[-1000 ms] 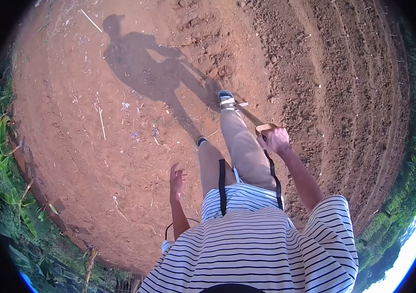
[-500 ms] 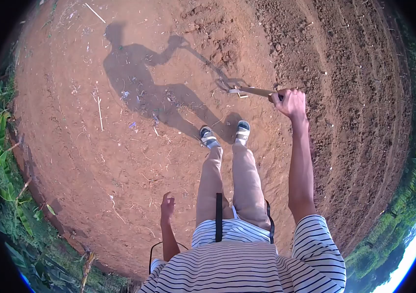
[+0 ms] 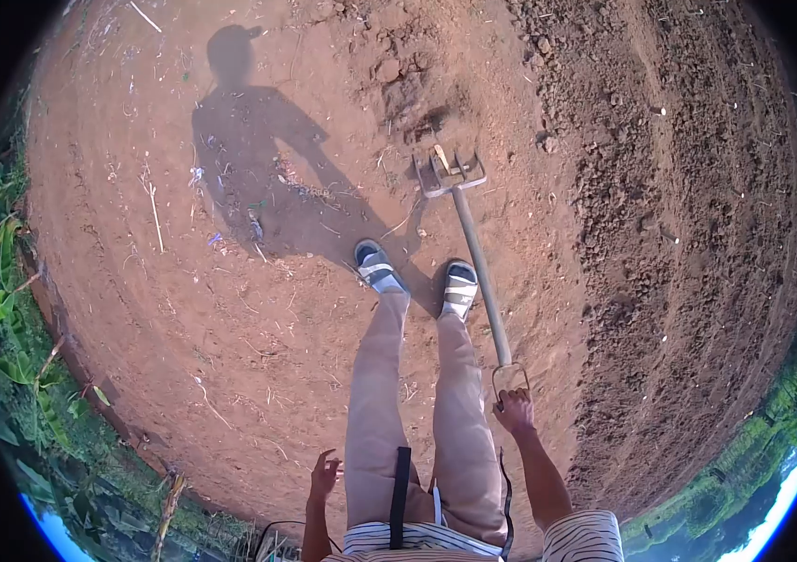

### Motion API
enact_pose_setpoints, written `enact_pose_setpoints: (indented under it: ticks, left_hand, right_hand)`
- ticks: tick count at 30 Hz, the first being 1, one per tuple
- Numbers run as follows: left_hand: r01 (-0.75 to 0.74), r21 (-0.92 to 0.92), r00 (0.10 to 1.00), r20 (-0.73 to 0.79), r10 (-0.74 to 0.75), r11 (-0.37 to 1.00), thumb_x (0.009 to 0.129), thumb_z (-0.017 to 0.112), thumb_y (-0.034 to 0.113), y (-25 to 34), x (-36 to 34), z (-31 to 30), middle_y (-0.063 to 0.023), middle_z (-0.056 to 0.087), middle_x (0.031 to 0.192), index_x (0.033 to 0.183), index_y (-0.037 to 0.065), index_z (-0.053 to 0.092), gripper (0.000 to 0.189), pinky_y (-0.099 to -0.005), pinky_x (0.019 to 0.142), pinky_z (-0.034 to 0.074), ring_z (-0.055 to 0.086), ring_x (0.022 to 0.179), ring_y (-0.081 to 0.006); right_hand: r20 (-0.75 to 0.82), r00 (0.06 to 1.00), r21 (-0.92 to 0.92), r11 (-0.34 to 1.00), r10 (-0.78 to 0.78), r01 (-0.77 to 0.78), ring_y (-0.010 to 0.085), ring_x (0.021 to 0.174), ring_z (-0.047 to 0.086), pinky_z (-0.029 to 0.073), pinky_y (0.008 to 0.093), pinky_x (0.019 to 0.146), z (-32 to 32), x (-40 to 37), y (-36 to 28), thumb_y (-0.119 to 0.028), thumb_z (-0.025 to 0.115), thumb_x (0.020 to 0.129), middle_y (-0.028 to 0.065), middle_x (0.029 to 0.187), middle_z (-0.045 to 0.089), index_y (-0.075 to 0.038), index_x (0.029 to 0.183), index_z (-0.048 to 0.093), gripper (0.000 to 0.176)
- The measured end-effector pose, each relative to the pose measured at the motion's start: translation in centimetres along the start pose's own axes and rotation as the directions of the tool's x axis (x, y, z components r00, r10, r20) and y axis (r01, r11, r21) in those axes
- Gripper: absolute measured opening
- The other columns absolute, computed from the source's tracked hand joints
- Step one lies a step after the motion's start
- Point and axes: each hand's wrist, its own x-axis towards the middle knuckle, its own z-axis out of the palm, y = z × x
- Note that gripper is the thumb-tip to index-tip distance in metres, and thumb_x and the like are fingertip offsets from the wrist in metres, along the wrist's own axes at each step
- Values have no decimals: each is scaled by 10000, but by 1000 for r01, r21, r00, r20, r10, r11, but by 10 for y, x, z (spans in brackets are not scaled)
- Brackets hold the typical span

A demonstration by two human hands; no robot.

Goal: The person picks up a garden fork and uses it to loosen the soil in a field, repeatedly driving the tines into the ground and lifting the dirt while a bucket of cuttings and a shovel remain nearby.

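My right hand (image 3: 515,410) is closed round the loop grip of a garden fork (image 3: 478,258), beside my right thigh. Its straight shaft runs forward past my right foot. At the far end, the wide head with several prongs is down at the soil, prongs pointing away from me. A small pale piece (image 3: 442,157) shows among the prongs. By my left thigh hangs my left hand (image 3: 325,476), holding nothing, its fingers loosely bent and apart.
Dark loosened soil (image 3: 642,234) in rows lies on the right, dotted with pale stubs. Smooth reddish ground (image 3: 258,328) with dry stalks spreads left. My sandalled feet (image 3: 380,267) stand close to the fork. Green plants (image 3: 19,365) border the left edge.
My right hand has come back and down from out in front to beside my thigh. The fork has swung round with it, its shaft now lengthwise before me. My left hand still hangs.
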Motion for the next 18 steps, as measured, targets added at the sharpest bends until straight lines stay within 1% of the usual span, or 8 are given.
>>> enact_pose_setpoints:
  ticks: [2, 4, 5, 8, 9, 13, 16, 18]
  left_hand:
    - [-4, 42, 1000, -4, 4, 999, 866, 467, 160, -12, 3, 15, -101, 612, 868, 1162, 138, 442, 298, -269, 564, 480, 611, 707, -156]
    - [-195, 285, 975, -45, 216, 939, 873, 450, 156, -23, -6, 21, -106, 614, 858, 1168, 131, 434, 297, -282, 571, 481, 608, 695, -151]
    - [-94, 137, 994, -38, 100, 986, 866, 453, 143, -37, -6, 25, -126, 616, 884, 1167, 125, 434, 302, -311, 630, 486, 615, 756, -182]
    - [-168, 232, 984, -25, 178, 958, 850, 470, 128, -52, -13, 35, -134, 614, 913, 1159, 119, 439, 311, -329, 683, 481, 609, 839, -226]
    - [-21, 13, 999, -30, 21, 1000, 837, 483, 120, -98, 0, 36, -145, 611, 930, 1157, 124, 440, 323, -337, 721, 473, 595, 902, -252]
    - [-170, -26, 985, -24, 169, 985, 838, 483, 123, -63, -20, 49, -148, 611, 911, 1161, 139, 440, 326, -340, 702, 477, 605, 849, -246]
    - [-220, 179, 971, -54, 233, 959, 843, 486, 133, -20, -46, 56, -135, 614, 881, 1162, 151, 444, 322, -336, 629, 491, 615, 744, -217]
    - [-92, -129, 996, -10, 91, 987, 851, 489, 153, -5, -60, 56, -113, 616, 845, 1160, 163, 448, 312, -315, 550, 495, 606, 647, -180]
  right_hand:
    - [324, 920, -166, 971, 219, -172, 258, 887, 538, 364, 375, 842, 45, 22, 37, -284, 605, 642, 106, 825, 609, -135, 821, 587, 234]
    - [525, 795, -323, 936, 303, -143, 247, 925, 523, 354, 375, 840, 76, 44, 64, -234, 550, 674, 53, 882, 625, -198, 956, 613, 292]
    - [625, 714, -319, 938, 317, -137, 247, 963, 519, 363, 370, 844, 70, 54, 69, -249, 542, 687, 53, 933, 619, -198, 960, 610, 287]
    - [602, 763, -263, 961, 235, -88, 275, 899, 556, 438, 401, 776, 61, 49, 84, -354, 571, 662, 93, 881, 623, -156, 919, 610, 327]
    - [597, 766, -272, 958, 241, -89, 275, 899, 556, 438, 401, 776, 52, 45, 84, -354, 571, 662, 93, 881, 623, -156, 919, 610, 327]
    - [641, 756, -227, 974, 134, 20, 280, 835, 592, 457, 402, 754, -1, 40, 74, -391, 547, 676, 115, 845, 627, -124, 927, 605, 371]
    - [656, 752, -202, 975, 62, 95, 278, 832, 598, 460, 396, 755, -76, 39, 47, -415, 527, 693, 132, 830, 627, -111, 879, 628, 370]
    - [696, 718, -151, 979, 4, 140, 277, 874, 589, 458, 393, 771, -136, 41, 22, -428, 535, 714, 134, 896, 621, -113, 885, 641, 374]
